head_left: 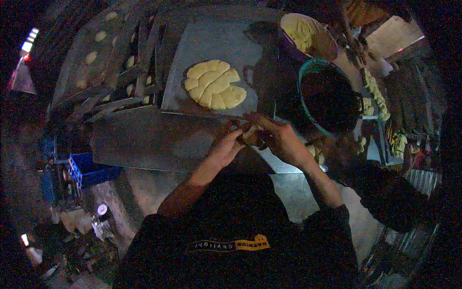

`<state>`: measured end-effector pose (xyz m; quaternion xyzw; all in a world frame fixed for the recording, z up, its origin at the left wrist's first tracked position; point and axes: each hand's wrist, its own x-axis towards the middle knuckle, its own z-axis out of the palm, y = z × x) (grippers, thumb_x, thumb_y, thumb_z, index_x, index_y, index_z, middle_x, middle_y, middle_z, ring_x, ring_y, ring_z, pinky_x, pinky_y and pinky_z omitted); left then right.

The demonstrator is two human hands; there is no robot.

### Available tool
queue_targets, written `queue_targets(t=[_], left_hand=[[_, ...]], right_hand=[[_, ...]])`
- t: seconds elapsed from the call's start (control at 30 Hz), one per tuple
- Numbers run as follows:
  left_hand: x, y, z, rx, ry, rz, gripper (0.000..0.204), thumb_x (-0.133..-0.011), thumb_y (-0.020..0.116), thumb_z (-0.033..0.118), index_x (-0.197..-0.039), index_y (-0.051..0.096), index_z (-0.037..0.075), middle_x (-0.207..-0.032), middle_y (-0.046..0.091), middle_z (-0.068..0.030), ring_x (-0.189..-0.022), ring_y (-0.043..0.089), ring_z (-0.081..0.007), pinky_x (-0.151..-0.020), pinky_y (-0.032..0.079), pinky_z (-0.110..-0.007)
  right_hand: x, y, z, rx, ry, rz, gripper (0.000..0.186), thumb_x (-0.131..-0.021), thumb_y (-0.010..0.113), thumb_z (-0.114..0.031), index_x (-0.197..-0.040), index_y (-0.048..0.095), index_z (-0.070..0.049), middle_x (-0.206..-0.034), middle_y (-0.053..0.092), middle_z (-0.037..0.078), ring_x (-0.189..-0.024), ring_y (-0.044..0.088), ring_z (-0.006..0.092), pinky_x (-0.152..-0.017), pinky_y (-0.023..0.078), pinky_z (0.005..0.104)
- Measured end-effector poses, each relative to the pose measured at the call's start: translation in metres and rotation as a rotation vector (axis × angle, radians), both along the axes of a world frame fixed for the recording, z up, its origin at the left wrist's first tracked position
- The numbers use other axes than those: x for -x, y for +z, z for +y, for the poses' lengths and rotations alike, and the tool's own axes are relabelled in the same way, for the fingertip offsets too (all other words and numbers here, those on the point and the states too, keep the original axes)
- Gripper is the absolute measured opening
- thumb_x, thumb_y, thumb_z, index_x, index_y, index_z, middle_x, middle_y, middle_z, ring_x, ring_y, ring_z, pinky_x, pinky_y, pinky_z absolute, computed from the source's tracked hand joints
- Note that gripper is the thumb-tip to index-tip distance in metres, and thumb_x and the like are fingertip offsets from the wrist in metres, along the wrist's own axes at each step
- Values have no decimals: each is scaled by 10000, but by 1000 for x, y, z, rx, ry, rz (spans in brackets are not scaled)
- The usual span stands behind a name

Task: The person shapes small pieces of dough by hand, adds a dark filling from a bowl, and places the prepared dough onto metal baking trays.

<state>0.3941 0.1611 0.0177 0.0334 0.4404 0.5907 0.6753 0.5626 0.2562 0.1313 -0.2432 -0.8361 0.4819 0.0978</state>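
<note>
The dough [211, 82] lies on a grey sheet [211, 41], toward the sheet's near edge, on the desk [144, 139]. It looks about midway through portioning: deep cuts split the flat round into wedges, yet most sit together, and a notch opens on its right side. Those wedges seem left to be dealt with. Past the sheet's left edge, trays [103, 58] hold small pale balls [91, 58] set apart – likely finished portions.

By the sheet's near edge, the left hand [230, 148] and right hand [285, 137] meet, fingers bent; the dark hides whether they grip anything.

Beyond the sheet's right side, a purple bowl [291, 47] holds a pale yellow mass [301, 33]. The teal-rimmed tub [301, 94] nearer is black inside – contents unreadable. A blue crate [96, 178] is at the desk's near-left corner, its inside too dim to tell.
</note>
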Motion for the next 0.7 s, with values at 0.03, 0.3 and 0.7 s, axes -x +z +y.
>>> queue_targets(t=[0.03,0.3,0.7], left_hand=[[4,12,2,-83,-66,-114,335,-957,625,190,-1274,558,100,-1189,621,-64,-1043,639,-196,-854,550,-338],[-21,31,17,-271,-98,78,335,-898,723,227,-1182,630,75,-1102,678,-33,-998,667,-182,-859,556,-323],[-65,56,32,-214,-97,927,146,-947,667,144,-1006,670,10,-965,699,-64,-966,650,-124,-800,531,-285]], right_hand=[[-6,4,2,-68,25,33,472,-873,664,-70,-1332,582,-146,-1367,537,158,-1099,630,338,-932,534,419],[-55,-9,3,-301,-116,94,246,-852,762,-141,-1034,623,-52,-915,691,55,-719,671,165,-590,512,304],[-80,-12,37,438,-354,339,316,-846,749,-82,-1157,696,-56,-1231,534,144,-943,605,215,-737,522,320]])
